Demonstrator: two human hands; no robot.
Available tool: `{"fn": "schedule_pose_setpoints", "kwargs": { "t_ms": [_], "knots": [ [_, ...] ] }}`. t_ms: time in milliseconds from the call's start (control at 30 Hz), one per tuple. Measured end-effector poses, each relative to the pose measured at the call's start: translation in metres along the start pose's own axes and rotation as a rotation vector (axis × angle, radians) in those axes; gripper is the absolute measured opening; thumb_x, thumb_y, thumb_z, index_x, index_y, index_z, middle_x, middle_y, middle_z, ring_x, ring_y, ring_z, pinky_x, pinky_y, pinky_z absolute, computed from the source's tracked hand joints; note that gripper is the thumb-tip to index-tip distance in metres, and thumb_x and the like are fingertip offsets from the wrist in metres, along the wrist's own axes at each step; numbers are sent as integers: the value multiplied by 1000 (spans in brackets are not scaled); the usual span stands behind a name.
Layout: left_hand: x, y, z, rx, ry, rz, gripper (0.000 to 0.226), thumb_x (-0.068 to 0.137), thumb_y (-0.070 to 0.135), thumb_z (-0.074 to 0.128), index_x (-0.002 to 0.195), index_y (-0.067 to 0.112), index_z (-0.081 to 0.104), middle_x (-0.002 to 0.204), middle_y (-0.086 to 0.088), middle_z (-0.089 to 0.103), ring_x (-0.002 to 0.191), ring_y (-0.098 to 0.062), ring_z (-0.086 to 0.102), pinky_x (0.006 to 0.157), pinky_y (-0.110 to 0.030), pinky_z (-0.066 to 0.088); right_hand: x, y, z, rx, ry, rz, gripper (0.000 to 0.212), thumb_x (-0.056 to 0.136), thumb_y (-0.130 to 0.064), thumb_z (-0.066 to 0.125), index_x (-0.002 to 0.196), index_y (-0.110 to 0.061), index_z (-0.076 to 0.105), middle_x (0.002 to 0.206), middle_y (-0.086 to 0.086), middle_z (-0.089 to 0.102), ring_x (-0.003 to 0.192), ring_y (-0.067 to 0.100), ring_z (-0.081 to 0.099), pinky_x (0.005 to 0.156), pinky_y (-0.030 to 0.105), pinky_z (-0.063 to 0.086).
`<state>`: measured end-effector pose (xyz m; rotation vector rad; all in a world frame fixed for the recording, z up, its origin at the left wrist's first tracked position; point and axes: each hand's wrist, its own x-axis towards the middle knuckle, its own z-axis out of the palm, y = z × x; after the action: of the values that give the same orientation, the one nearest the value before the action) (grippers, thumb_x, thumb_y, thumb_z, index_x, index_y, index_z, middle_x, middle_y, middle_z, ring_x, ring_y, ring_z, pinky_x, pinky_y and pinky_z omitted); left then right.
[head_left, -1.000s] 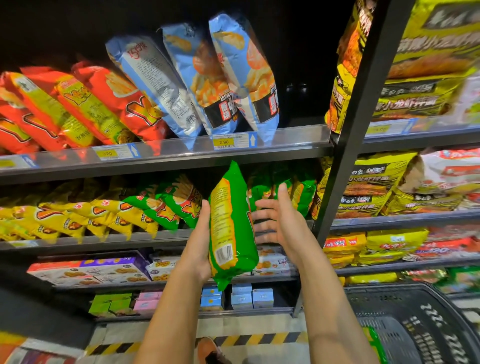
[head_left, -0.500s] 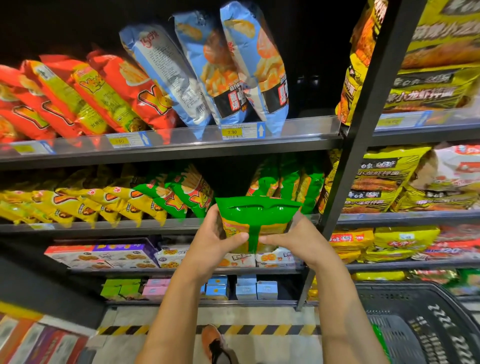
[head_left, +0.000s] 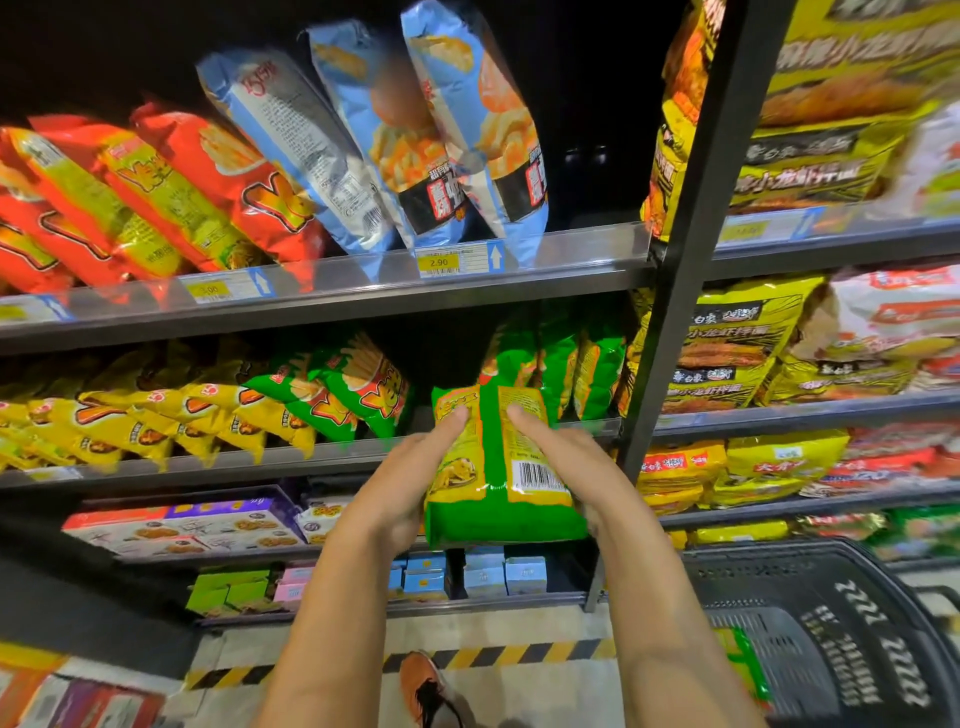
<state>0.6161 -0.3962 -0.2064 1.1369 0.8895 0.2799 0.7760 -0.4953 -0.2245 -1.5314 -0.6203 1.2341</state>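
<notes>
By the left hand (head_left: 400, 488) and the right hand (head_left: 571, 467), thumbs pressed on its near face, the green snack bag (head_left: 493, 509) is gripped at both sides, just before the middle shelf (head_left: 208, 467). It is judged picked but not yet laid in the basket (head_left: 831, 623), near right. Half a second earlier its top seam was shown; now its barcoded back is turned up.

One view is given, taken from the head and aimed forward and slightly down at nearby shelves (head_left: 332, 296). The left hand (head_left: 402, 486), right hand (head_left: 576, 467) and the snack bag (head_left: 493, 499) held between them are framed at centre, a basket (head_left: 857, 649) at lower right.
</notes>
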Motion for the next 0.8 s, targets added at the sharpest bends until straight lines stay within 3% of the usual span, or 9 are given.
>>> {"fn": "schedule_pose_setpoints", "kwargs": {
  "t_ms": [67, 133, 233, 367, 533, 633, 700, 733, 800],
  "knots": [
    [-1, 4, 4, -29, 0, -34, 43, 102, 47, 59, 123, 13, 75, 118, -15, 78, 111, -31, 76, 98, -48, 58, -2, -5, -3, -30, 23, 21, 53, 98, -61, 57, 135, -23, 64, 126, -6, 60, 97, 5, 52, 100, 31, 37],
    [-1, 6, 6, -51, 7, -34, 43, 102, 46, 59, 123, 12, 75, 115, -14, 79, 107, -30, 77, 89, -45, 63, -3, -8, -3, -11, 31, 28, 45, 100, -61, 55, 131, -30, 62, 140, -1, 62, 97, 7, 54, 97, 33, 39],
    [2, 6, 7, -63, 22, 0, 41, 103, 43, 59, 125, 10, 73, 117, -15, 79, 109, -31, 76, 95, -49, 62, 0, -6, 0, 134, -43, 75, 48, 97, -63, 57, 132, -31, 63, 121, -13, 68, 105, 7, 64, 91, 29, 47],
    [10, -3, 3, -34, 122, 113, 42, 101, 34, 67, 137, 13, 60, 121, -9, 78, 109, -29, 76, 95, -50, 60, 10, 6, 3, 424, -72, 115, 37, 100, -43, 66, 126, -17, 71, 117, 11, 79, 103, 28, 78, 88, 43, 62],
    [16, -13, -2, 373, 380, 339, 53, 100, 24, 72, 148, 29, 50, 140, 7, 55, 119, -12, 61, 80, -23, 51, 22, 22, 13, 272, 98, -68, 27, 99, -32, 72, 124, -24, 67, 112, 2, 80, 104, 22, 78, 99, 52, 59],
    [11, -12, 13, 333, 255, 343, 23, 105, 32, 63, 125, 41, 58, 129, 14, 66, 106, 5, 67, 84, -20, 56, 23, 20, 24, 173, 175, -165, 26, 99, -38, 71, 123, -31, 65, 118, -3, 77, 107, 15, 75, 98, 45, 59],
    [5, -11, 24, 320, 182, 320, 7, 105, 43, 59, 109, 48, 57, 111, 24, 68, 95, 11, 69, 79, -16, 56, 19, 15, 31, 86, 154, -202, 53, 94, -64, 66, 137, -34, 58, 134, -8, 68, 122, 11, 66, 103, 40, 55],
    [6, -12, 26, 319, 173, 320, 4, 103, 49, 59, 106, 50, 56, 107, 25, 68, 97, 8, 69, 83, -21, 57, 20, 15, 31, 53, 120, -195, 68, 89, -77, 59, 143, -37, 54, 139, -12, 63, 129, 9, 61, 107, 39, 52],
    [8, -14, 21, 279, 196, 308, 19, 96, 60, 64, 110, 52, 54, 108, 22, 70, 104, -2, 70, 97, -37, 57, 17, 12, 31, 29, 63, -196, 51, 96, -77, 44, 136, -47, 56, 133, -21, 62, 125, 1, 57, 105, 33, 48]
  ]
}}
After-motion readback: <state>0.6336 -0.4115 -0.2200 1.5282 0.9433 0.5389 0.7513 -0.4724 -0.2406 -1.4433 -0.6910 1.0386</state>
